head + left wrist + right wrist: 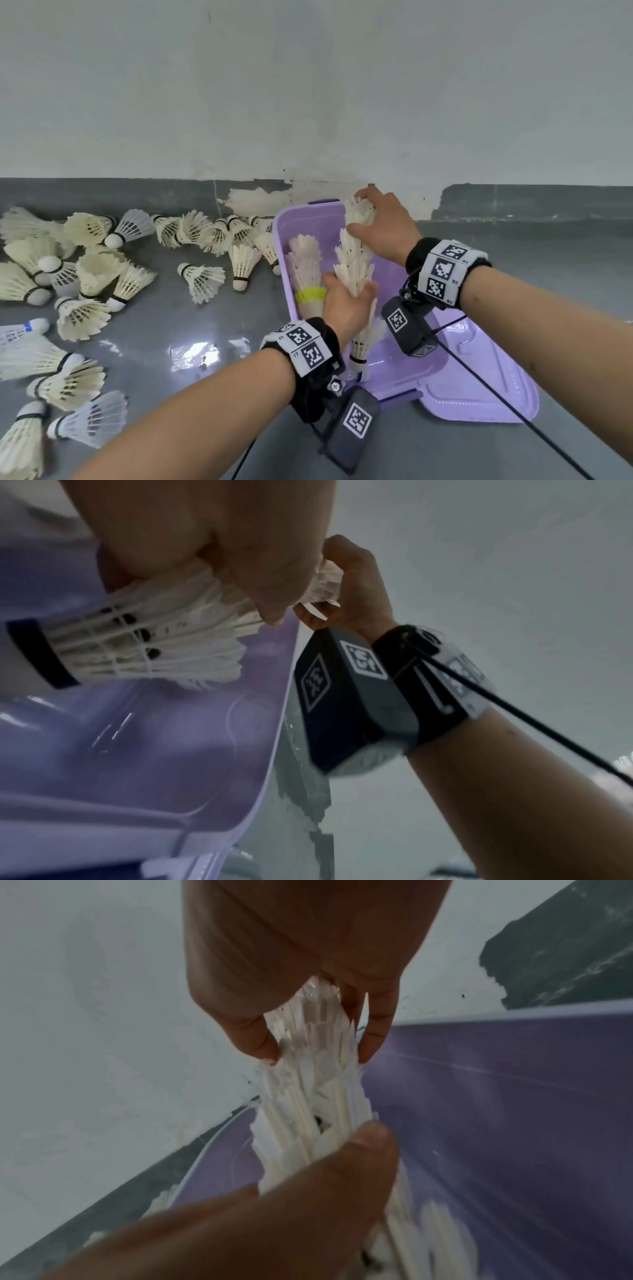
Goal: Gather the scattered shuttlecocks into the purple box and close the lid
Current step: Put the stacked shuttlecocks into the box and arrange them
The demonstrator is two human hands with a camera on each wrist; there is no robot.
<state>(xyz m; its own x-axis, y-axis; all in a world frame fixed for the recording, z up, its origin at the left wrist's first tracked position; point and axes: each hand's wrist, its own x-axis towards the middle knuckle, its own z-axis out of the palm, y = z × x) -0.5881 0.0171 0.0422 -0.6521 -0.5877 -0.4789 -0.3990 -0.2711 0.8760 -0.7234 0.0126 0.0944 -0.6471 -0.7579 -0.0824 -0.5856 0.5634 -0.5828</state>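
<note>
both hands are wrapped round one long nested stack of shuttlecocks: left hand has its fingers curled round the lower part, right hand grips the feathery top. the stack's over the open purple box, next to another stack lying inside. lid lies flat to the right. loose shuttlecocks litter the floor left of the box.

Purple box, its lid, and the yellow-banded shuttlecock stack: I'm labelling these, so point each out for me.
purple box [308,214], head view, on its far inner wall.
lid [493,387], head view, on its flat panel on the floor.
yellow-banded shuttlecock stack [310,295], head view, on the yellow band.
</note>
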